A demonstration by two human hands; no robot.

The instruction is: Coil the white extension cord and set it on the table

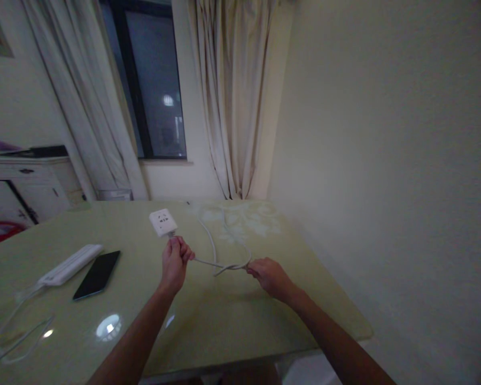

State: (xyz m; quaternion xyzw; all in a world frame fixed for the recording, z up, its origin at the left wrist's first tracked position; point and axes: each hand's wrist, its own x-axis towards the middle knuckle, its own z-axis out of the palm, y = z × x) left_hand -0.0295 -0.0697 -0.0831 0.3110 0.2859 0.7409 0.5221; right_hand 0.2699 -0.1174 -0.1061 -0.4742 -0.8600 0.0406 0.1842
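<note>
A white socket box [163, 222] with outlet holes in its face sits just above my left hand [176, 262]. That hand is closed around the grey-white power cord [203, 262] close to where it enters the box. From there the cord runs right, and its strands cross and twist together before reaching my right hand [269, 275]. My right fingers pinch the cord at the right end of this twist. Beyond my hands, more of the cord curves away toward the far edge of the table. The parts of the cord inside both fists are hidden.
The glossy pale green table [216, 321] carries a white power strip [70, 264] with its lead, and a dark phone [97, 274], both left of my left arm. A wall [385, 160] borders the table's right side. Curtains [236, 96] and a window [156, 80] stand behind.
</note>
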